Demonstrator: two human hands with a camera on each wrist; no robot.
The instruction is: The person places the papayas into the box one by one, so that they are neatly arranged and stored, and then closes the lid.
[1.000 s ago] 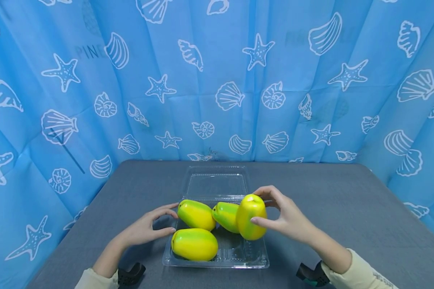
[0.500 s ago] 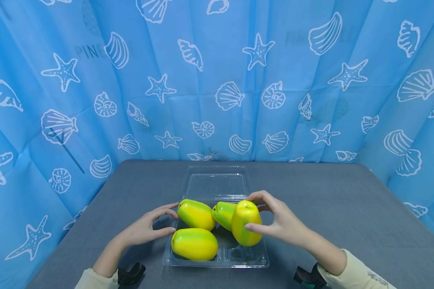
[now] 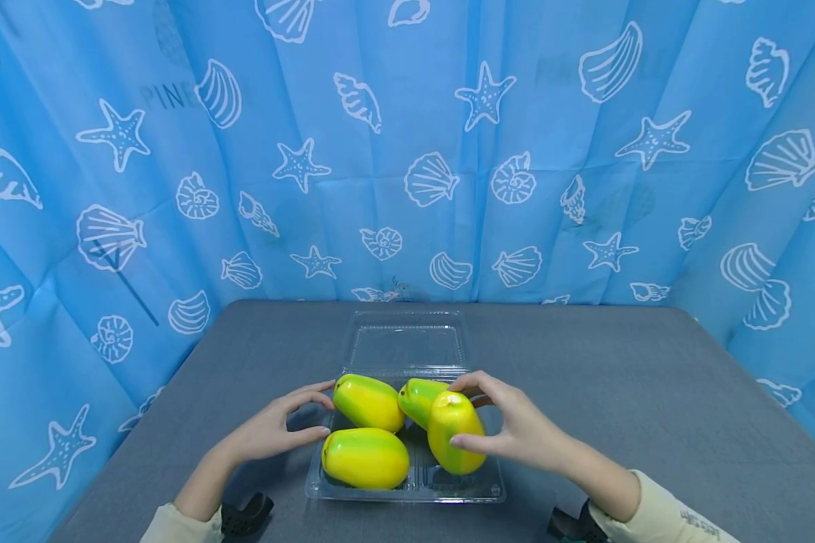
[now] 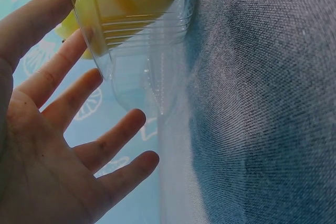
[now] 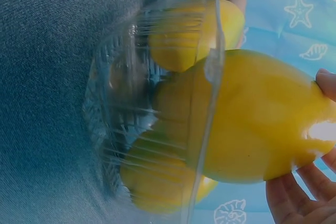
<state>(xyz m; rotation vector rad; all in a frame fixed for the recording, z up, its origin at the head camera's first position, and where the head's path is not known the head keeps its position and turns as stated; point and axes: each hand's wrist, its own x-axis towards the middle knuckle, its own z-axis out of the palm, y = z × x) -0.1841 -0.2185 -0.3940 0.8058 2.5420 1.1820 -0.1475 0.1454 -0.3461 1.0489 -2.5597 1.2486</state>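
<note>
Right hand (image 3: pixel 519 431) is gripping a yellow-green fruit (image 3: pixel 453 430) on end, its lower part dipping inside the clear container (image 3: pixel 407 499), where three similar fruits (image 3: pixel 367 458) are lying. Left hand (image 3: pixel 268 432), fingers loosely spread, is touching the left rim; the lid (image 3: pixel 407 348) is lying folded back.

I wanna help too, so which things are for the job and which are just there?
Seems part of the job:
right hand
held fruit
left hand
far-left fruit
near-left fruit
far-right fruit
clear box
open lid

Just there:
grey tabletop
shell-patterned curtain
black wrist gadgets
</note>
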